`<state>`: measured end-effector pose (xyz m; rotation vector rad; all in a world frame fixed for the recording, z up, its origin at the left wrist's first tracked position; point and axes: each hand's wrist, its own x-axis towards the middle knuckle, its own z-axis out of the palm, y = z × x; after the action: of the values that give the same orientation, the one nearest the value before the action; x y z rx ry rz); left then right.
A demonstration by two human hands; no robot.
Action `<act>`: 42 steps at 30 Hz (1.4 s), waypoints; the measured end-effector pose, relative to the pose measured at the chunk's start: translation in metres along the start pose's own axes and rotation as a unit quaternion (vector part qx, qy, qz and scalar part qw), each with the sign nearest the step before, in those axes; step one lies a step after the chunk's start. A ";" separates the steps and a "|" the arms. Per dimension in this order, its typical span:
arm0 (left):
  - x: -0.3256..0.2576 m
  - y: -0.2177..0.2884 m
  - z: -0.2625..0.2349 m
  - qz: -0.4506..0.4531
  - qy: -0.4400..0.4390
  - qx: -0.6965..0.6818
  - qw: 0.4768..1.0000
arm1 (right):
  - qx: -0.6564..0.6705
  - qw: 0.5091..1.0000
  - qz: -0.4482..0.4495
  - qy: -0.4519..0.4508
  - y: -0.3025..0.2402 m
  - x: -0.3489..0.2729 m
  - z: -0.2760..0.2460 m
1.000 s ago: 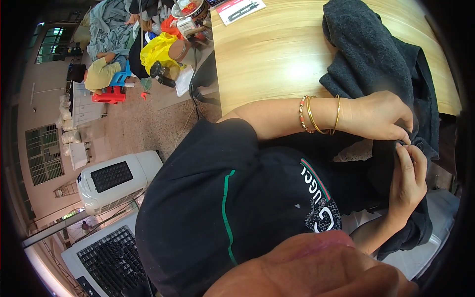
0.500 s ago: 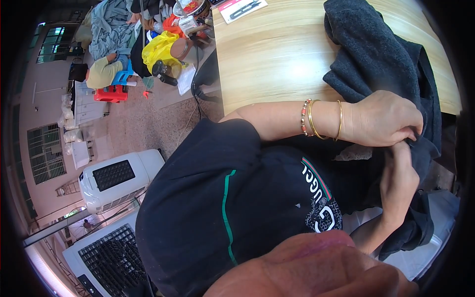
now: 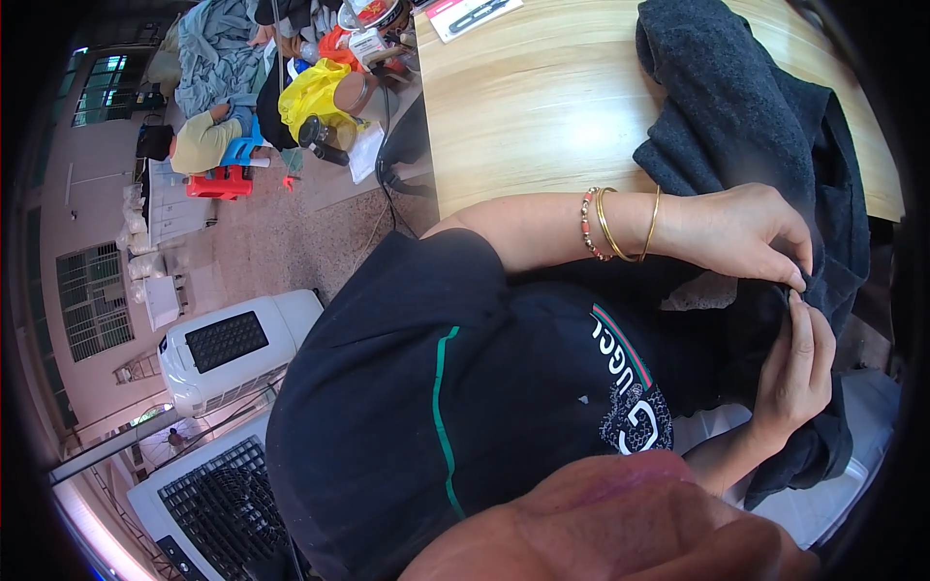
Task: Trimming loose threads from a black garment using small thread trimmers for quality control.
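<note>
A dark grey garment point(image 3: 736, 107) lies bunched on the wooden table point(image 3: 542, 107) and hangs over its near edge toward my lap. My left hand point(image 3: 741, 232), with a bead bracelet and gold bangles at the wrist, reaches across my chest and pinches the garment's edge. Just below it, my right hand point(image 3: 796, 373) grips the same edge, fingertips nearly touching those of the left. I wear a black T-shirt with a green stripe. The lower part of the garment is hidden behind my right hand.
A white printed sheet point(image 3: 475, 15) lies at the table's far edge. On the floor to the left are a white cooler unit point(image 3: 232, 344), a second one point(image 3: 213, 504), a yellow bag point(image 3: 315, 92), a red stool point(image 3: 218, 182) and a seated person point(image 3: 205, 143).
My right hand's fingers have shifted slightly along the garment edge, closing up under the left hand's fingertips. Both hands keep their hold on the fabric.
</note>
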<state>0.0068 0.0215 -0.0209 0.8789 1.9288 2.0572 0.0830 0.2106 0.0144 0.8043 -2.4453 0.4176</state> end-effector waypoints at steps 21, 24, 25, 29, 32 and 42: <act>-0.010 -0.006 -0.004 0.024 -0.002 0.056 0.998 | 0.080 0.995 0.056 0.022 0.012 -0.003 0.019; -0.012 -0.006 -0.003 0.055 0.017 0.122 0.991 | 0.097 0.994 0.056 -0.002 0.014 -0.004 0.019; -0.012 -0.005 -0.003 0.055 0.018 0.122 0.991 | 0.113 0.991 0.074 -0.021 0.018 -0.006 0.018; -0.010 -0.008 -0.001 0.103 0.006 0.178 0.979 | 0.175 0.971 0.161 -0.029 0.025 -0.011 0.017; -0.010 -0.015 0.001 0.166 0.004 0.202 0.965 | 0.103 0.986 0.126 -0.045 0.016 0.005 0.008; -0.021 -0.022 0.000 0.220 0.077 0.207 0.950 | 0.239 0.963 0.119 -0.034 0.034 0.002 0.031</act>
<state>0.0181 0.0135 -0.0477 1.3842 2.4961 2.0144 0.0490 0.2223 -0.0140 0.7182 -2.5470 1.1199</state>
